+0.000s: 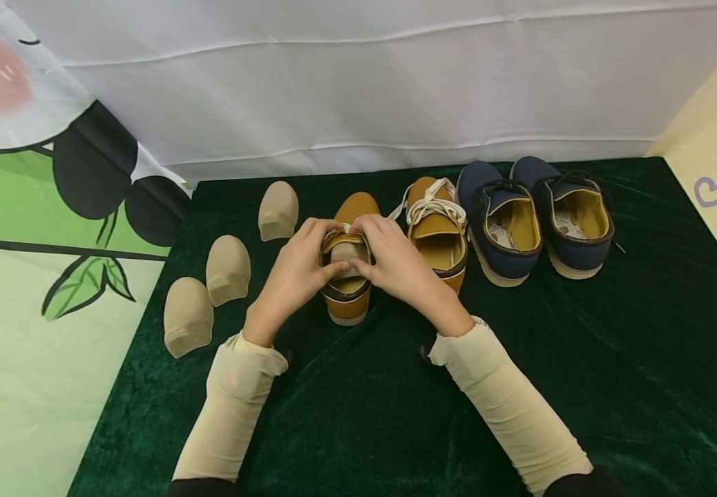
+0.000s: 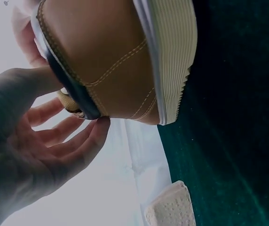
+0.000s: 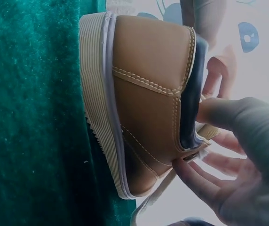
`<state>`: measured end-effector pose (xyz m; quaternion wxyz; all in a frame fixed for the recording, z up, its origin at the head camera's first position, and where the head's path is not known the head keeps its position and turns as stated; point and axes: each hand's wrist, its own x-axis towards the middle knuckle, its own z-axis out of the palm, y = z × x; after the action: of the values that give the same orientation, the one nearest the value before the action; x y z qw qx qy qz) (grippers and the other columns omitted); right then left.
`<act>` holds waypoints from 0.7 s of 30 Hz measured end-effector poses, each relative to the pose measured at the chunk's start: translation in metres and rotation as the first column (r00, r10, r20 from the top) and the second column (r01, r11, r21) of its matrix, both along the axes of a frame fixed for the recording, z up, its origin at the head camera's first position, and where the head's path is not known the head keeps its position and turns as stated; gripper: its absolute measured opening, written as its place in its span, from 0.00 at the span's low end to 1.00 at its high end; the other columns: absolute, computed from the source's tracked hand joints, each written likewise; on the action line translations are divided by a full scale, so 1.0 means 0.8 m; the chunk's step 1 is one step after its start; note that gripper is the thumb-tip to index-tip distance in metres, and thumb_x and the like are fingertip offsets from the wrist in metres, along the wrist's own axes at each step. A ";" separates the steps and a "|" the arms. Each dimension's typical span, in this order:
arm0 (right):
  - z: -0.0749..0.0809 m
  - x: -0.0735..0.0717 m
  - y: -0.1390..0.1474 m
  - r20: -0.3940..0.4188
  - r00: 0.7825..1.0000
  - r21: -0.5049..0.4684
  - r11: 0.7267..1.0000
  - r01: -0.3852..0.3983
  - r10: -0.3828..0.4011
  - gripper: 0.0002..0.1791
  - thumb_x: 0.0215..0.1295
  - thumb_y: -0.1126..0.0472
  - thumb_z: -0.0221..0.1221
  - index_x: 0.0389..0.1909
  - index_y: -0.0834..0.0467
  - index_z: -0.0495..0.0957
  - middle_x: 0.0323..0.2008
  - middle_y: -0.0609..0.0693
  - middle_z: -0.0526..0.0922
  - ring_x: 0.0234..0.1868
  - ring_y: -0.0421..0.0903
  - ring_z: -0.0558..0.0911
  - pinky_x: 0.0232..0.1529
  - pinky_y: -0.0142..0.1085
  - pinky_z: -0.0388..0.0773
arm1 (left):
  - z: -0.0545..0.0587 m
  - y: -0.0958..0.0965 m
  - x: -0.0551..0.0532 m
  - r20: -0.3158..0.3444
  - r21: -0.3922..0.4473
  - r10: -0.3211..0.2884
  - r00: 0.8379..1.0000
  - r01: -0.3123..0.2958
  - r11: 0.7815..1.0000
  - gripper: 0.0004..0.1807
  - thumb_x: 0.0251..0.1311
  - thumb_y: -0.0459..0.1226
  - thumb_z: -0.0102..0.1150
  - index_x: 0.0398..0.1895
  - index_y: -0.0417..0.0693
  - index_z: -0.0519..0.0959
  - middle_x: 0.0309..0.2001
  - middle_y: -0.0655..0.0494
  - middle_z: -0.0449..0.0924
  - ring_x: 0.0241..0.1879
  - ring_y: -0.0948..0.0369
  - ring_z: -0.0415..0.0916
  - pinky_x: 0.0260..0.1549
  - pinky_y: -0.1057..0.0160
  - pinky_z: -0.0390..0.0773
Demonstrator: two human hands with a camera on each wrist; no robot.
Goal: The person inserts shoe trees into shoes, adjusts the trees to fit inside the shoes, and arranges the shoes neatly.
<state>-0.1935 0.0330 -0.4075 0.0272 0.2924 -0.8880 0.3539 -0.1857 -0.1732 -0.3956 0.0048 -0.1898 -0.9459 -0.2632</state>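
A tan lace-up shoe (image 1: 347, 308) stands on the green cloth with its heel toward me. Inside its opening sits a beige toe-shaped insert (image 1: 347, 255). My left hand (image 1: 299, 266) grips the left side of the collar, fingers outside and thumb reaching into the opening. On the opposite side my right hand (image 1: 398, 266) holds the collar likewise, its thumb at the insert. Both wrist views show fingertips against the tan upper (image 2: 101, 52) near the dark collar lining (image 3: 191, 108). Fingers hide part of the tongue and laces.
Right of the held shoe stands a second tan shoe (image 1: 439, 238) with white laces. Beyond it is a pair of navy shoes (image 1: 508, 255), (image 1: 576, 248). Three beige inserts (image 1: 278, 210), (image 1: 228, 269), (image 1: 188, 316) lie at the left. A white curtain (image 1: 365, 96) hangs behind.
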 end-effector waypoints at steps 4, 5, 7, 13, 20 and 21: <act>-0.002 0.001 -0.004 -0.004 1.000 0.002 1.000 0.023 -0.023 0.27 0.67 0.61 0.70 0.62 0.60 0.72 0.62 0.58 0.76 0.67 0.56 0.73 0.72 0.51 0.69 | -0.004 0.002 0.002 -0.032 -0.011 0.022 0.999 -0.023 1.000 0.33 0.61 0.41 0.75 0.67 0.50 0.73 0.62 0.48 0.74 0.53 0.50 0.77 0.54 0.46 0.81; -0.003 0.001 -0.005 -0.007 1.000 0.004 1.000 0.028 -0.028 0.27 0.67 0.61 0.70 0.62 0.60 0.72 0.62 0.58 0.76 0.67 0.57 0.73 0.72 0.51 0.69 | -0.005 0.003 0.002 -0.043 -0.015 0.025 0.999 -0.026 1.000 0.32 0.61 0.41 0.75 0.67 0.51 0.73 0.62 0.48 0.74 0.54 0.50 0.78 0.54 0.45 0.81; -0.004 0.002 -0.007 -0.012 0.999 0.003 0.999 0.040 -0.040 0.27 0.66 0.62 0.70 0.63 0.60 0.72 0.62 0.58 0.75 0.67 0.57 0.72 0.72 0.52 0.69 | -0.007 0.004 0.003 -0.064 -0.026 0.030 0.997 -0.031 0.999 0.31 0.61 0.40 0.75 0.66 0.51 0.74 0.61 0.48 0.75 0.54 0.50 0.78 0.54 0.45 0.81; -0.007 0.004 -0.012 -0.038 0.996 -0.015 0.997 0.080 -0.081 0.29 0.64 0.64 0.72 0.63 0.62 0.72 0.63 0.59 0.75 0.66 0.58 0.73 0.71 0.51 0.69 | -0.012 0.009 0.002 -0.128 -0.065 0.039 0.991 -0.047 0.997 0.30 0.61 0.40 0.76 0.65 0.51 0.74 0.60 0.50 0.76 0.54 0.50 0.79 0.51 0.46 0.83; -0.011 0.006 -0.016 -0.036 0.988 0.005 0.988 0.152 -0.152 0.37 0.63 0.64 0.73 0.70 0.62 0.69 0.68 0.62 0.71 0.68 0.60 0.71 0.70 0.52 0.71 | -0.020 0.014 -0.001 -0.188 -0.056 0.060 0.980 -0.072 0.996 0.30 0.57 0.42 0.78 0.61 0.51 0.76 0.57 0.52 0.79 0.52 0.51 0.79 0.49 0.48 0.84; -0.012 0.006 -0.016 -0.032 0.986 0.012 0.986 0.164 -0.164 0.38 0.63 0.64 0.73 0.72 0.61 0.68 0.69 0.62 0.70 0.69 0.61 0.71 0.70 0.53 0.72 | -0.020 0.014 -0.002 -0.191 -0.053 0.061 0.980 -0.072 0.996 0.30 0.57 0.42 0.78 0.61 0.51 0.76 0.56 0.52 0.79 0.52 0.51 0.79 0.49 0.48 0.84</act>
<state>-0.1886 0.0199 -0.4168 0.0676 0.2239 -0.9111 0.3393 -0.1870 -0.1616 -0.4118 0.0980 -0.1824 -0.9543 -0.2155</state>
